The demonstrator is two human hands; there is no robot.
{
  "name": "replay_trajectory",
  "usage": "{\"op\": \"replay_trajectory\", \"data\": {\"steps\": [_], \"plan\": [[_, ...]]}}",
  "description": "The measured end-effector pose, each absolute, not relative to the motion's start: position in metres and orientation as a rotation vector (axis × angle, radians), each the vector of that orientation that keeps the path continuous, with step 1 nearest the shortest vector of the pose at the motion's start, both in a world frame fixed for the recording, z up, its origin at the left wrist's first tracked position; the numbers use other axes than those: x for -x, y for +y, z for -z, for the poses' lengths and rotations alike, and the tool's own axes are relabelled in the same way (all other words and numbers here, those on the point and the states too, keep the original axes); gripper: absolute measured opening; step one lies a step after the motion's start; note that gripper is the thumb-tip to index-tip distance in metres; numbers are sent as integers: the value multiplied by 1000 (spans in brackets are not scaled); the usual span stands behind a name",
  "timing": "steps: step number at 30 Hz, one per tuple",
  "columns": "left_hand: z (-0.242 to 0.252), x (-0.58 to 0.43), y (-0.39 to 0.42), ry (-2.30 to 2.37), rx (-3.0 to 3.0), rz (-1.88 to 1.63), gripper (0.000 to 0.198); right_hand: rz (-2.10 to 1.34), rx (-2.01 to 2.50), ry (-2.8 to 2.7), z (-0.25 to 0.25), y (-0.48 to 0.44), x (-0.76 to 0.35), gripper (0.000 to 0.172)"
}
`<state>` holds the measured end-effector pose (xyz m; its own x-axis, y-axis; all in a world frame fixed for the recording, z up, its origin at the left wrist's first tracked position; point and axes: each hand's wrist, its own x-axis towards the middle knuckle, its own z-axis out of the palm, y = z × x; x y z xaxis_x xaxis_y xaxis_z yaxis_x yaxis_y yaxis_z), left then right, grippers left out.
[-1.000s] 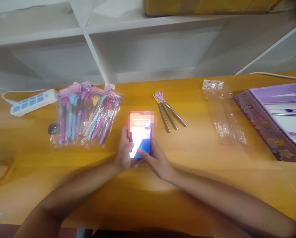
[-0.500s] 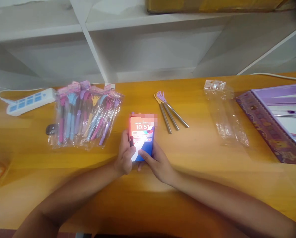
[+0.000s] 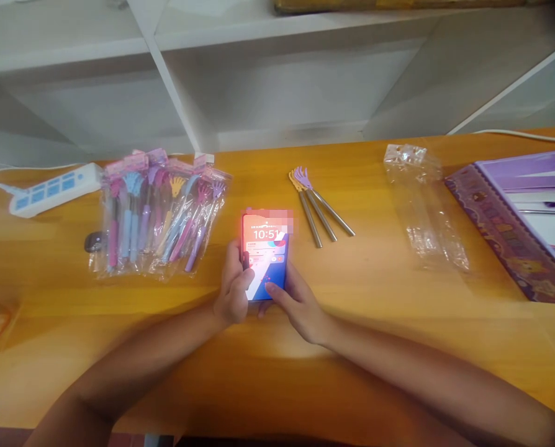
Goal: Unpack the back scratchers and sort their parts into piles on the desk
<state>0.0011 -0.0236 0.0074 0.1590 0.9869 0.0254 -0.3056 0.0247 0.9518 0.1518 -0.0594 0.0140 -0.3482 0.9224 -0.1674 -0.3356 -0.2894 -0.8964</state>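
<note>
Left hand (image 3: 232, 292) and right hand (image 3: 300, 305) both grip a lit phone (image 3: 264, 256) above the orange table (image 3: 398, 323): left fingers wrap its left edge with the thumb on the glass, right fingers curl under its right edge with the thumb at the lower screen. Just left of the left fingers lie bagged back scratchers (image 3: 159, 214). Beyond the right fingers lie three loose scratchers (image 3: 319, 208), well apart from an empty clear bag (image 3: 424, 211) and a purple box (image 3: 519, 230).

An orange wooden table (image 3: 398, 323) stands below white shelving (image 3: 277, 93).
</note>
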Motion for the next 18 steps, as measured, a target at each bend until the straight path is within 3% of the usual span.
{"op": "replay_trajectory", "data": {"steps": [8, 14, 18], "plan": [[-5, 1, -24, 813, -1095, -1268, 49, -1767, 848, -1013, -9, -60, -152, 58], [-1, 3, -22, 794, -1101, -1291, 50, -1755, 836, -1063, -11, -59, -150, 44], [-2, 2, -22, 761, -1022, -1277, 48, -1742, 825, -1092, -13, -60, -151, 52]]}}
